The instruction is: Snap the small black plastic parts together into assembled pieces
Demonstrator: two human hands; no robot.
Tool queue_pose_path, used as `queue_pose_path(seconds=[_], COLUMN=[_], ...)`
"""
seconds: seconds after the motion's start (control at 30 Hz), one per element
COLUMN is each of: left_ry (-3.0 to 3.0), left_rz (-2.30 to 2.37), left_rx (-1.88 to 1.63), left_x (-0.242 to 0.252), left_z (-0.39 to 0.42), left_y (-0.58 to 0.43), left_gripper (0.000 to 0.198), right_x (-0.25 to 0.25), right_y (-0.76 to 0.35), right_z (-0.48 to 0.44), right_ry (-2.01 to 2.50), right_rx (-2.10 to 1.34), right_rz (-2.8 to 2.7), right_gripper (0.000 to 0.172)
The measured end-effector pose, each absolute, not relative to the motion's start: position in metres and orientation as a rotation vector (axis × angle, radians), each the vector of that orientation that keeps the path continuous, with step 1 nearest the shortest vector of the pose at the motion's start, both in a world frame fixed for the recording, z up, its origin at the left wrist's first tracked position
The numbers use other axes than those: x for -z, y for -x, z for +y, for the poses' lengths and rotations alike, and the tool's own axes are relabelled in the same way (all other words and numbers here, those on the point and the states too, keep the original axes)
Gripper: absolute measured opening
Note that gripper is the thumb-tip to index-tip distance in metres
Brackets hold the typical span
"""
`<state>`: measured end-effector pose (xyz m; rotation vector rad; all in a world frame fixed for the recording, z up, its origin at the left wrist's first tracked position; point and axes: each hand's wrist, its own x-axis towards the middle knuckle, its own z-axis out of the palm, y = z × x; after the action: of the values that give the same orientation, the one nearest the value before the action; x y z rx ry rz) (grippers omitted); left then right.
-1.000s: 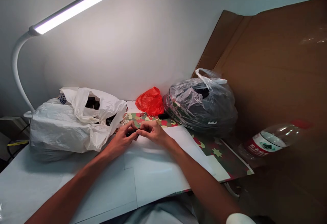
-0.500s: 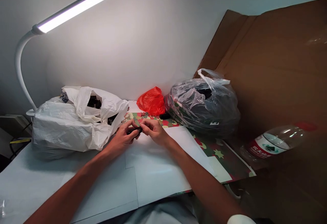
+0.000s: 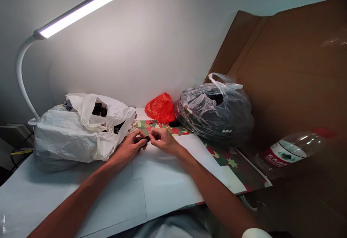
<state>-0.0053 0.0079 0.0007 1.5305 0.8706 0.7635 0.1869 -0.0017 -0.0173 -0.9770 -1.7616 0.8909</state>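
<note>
My left hand [image 3: 132, 144] is closed around a small black item [image 3: 141, 140] above the white sheet [image 3: 173, 173] on the table. Close beside it on the right, my right hand [image 3: 162, 139] pinches at the item's end; whatever lies between those fingertips is too small to make out. Just beyond the hands, small metallic pieces [image 3: 132, 130] lie on the patterned table cover [image 3: 176, 131]. A crumpled red plastic bag [image 3: 160, 108] sits behind them against the wall.
On the left is a white plastic bag [image 3: 73, 133] with dark pieces inside, under a lamp [image 3: 92, 8]. A full clear bag [image 3: 214, 115] stands at the back right. Further right are a bottle [image 3: 292, 149] and a large cardboard sheet [image 3: 295, 71].
The fingers of my right hand have drawn slightly closer together at the black item. The view has shifted very slightly; the rest stays in place.
</note>
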Motion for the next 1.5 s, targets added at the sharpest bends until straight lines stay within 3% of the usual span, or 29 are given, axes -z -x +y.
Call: queue_pose_path(seconds=[0.23, 0.4, 0.6, 0.87, 1.5], left_ry=[-1.427, -1.413, -1.425, -1.495, -1.443], left_rz=[0.860, 0.831, 0.798, 0.832, 0.757], left_rx=[-0.721, -0.726, -0.757, -0.730, -0.732], left_x=[-0.014, -0.009, -0.007, -0.008, -0.002], left_z=[0.000, 0.004, 0.007, 0.005, 0.008], left_y=[0.005, 0.004, 0.006, 0.007, 0.005], left_gripper=[0.042, 0.052, 0.050, 0.052, 0.050], right_x=[0.017, 0.016, 0.022, 0.017, 0.020], right_y=[-0.189, -0.190, -0.192, -0.189, -0.189], right_z=[-0.001, 0.000, 0.006, 0.002, 0.005], right_ry=[0.982, 0.904, 0.796, 0.765, 0.809], right_rx=[-0.868, -0.980, -1.027, -1.047, -1.057], right_rz=[-1.772, -1.712, -1.701, -1.707, -1.671], right_gripper=[0.023, 0.035, 0.045, 0.039, 0.043])
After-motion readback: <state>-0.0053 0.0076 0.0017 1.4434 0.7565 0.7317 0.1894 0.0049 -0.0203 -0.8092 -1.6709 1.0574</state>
